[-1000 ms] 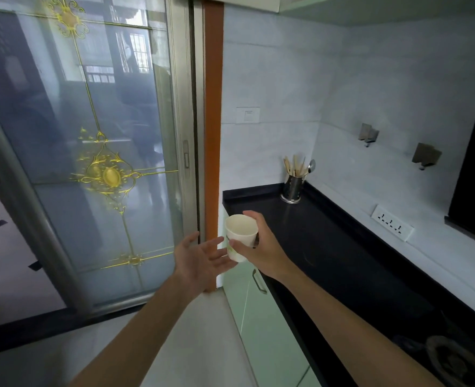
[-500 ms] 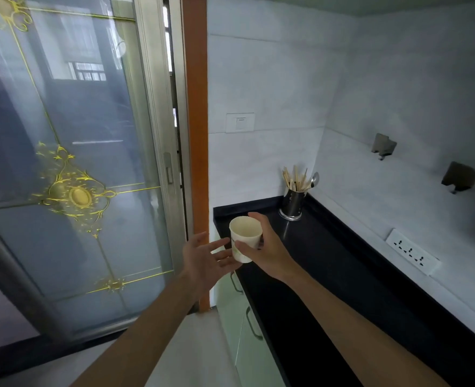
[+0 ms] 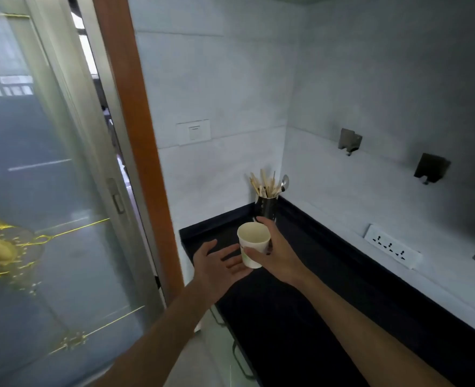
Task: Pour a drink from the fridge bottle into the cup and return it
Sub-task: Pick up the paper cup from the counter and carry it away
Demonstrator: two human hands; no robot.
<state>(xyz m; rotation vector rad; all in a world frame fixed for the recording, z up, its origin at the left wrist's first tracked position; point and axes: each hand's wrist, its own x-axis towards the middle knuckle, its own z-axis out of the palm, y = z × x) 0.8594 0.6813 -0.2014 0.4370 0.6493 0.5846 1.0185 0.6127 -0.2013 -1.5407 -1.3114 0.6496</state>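
A white paper cup (image 3: 253,243) is upright and looks empty, held in the air above the near-left end of the black counter (image 3: 300,317). My right hand (image 3: 279,254) grips the cup from its right side, fingers round the wall. My left hand (image 3: 218,265) is spread open, palm up, just left of and below the cup, its fingertips close to the cup's base. No fridge and no bottle are in view.
A metal holder of chopsticks and a spoon (image 3: 267,195) stands in the counter's far corner behind the cup. A white socket strip (image 3: 392,245) sits on the right wall. A sliding glass door (image 3: 49,191) with an orange frame (image 3: 141,152) fills the left. Green cabinet fronts (image 3: 225,344) lie under the counter.
My view has swung right and closer to the counter, so the door has slid left. Both hands have kept their pose, now over the counter's end.
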